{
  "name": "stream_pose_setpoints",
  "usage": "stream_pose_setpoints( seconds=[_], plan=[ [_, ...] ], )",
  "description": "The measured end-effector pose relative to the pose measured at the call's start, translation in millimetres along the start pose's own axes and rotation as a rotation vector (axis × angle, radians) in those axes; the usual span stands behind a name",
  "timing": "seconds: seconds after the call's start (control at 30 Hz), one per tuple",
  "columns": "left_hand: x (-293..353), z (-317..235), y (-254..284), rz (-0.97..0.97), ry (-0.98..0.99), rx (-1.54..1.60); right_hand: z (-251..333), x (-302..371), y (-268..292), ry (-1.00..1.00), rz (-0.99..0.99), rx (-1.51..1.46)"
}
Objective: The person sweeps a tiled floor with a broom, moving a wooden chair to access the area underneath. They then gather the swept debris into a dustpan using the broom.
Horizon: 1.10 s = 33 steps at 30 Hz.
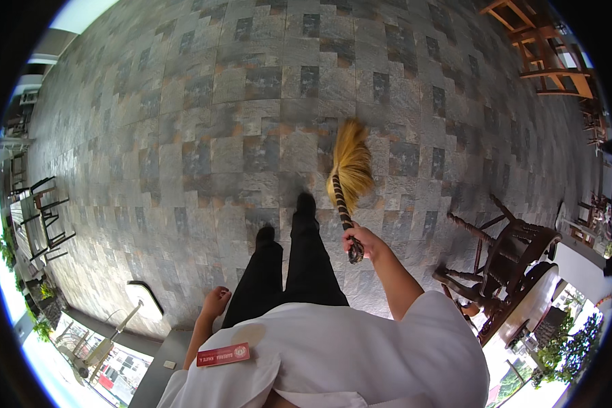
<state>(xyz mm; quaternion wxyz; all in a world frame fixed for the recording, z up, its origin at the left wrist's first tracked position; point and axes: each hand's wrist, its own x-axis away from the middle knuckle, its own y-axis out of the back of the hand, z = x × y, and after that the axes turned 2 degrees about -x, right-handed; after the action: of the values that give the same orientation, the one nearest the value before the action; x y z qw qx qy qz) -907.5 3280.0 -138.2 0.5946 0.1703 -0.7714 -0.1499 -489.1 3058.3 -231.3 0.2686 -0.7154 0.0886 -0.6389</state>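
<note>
Broom (352,175) in the grasp of the right hand (365,242)

Right arm (396,280) extends forward, its fingers wrapped around the handle (343,207), dark with a pale spiral banding. Golden-yellow bristles (351,155) fan out at the far end, over grey tiled floor (245,129), right of the shoes (306,202). Left hand (216,300) hangs beside the left thigh (251,280), fingers curled; whether clenched cannot be told.

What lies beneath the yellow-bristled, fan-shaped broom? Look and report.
Grey, stone-patterned tile floor shows around the yellow-bristled, fan-shaped broom. The broom covers the patch directly beneath its bristles, so whether anything lies there cannot be seen.
</note>
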Motion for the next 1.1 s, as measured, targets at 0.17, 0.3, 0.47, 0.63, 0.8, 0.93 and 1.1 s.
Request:
stream_pose_setpoints(
  seconds=[0.17, 0.3, 0.47, 0.63, 0.8, 0.93, 1.1],
  plan=[
    [30, 1, -15, -0.021, 0.059, 0.02, 46, -114, -147, -0.121, 0.298, 0.236],
    [40, -5, -13, -0.131, 0.095, 0.106, 87, -177, -232, -0.408, 0.481, 0.073],
    [29, 3, -10, -0.188, 0.075, 0.192, 94, -123, -229, -0.153, 0.515, 0.244],
    [-3, 25, -8, -0.193, 0.087, 0.281, 88, 43, -153, -0.299, 0.045, 0.687],
    [-41, 47, 5, -0.147, 0.143, 0.372, 68, 167, -145, -0.317, -0.283, 0.655],
    [-77, 56, 44, -0.081, 0.134, 0.371, 68, 153, -162, -0.363, -0.468, 0.517],
    [-107, 50, 124, -0.202, 0.03, 0.418, 75, 36, -195, -0.477, -0.52, 0.384]
  ],
)
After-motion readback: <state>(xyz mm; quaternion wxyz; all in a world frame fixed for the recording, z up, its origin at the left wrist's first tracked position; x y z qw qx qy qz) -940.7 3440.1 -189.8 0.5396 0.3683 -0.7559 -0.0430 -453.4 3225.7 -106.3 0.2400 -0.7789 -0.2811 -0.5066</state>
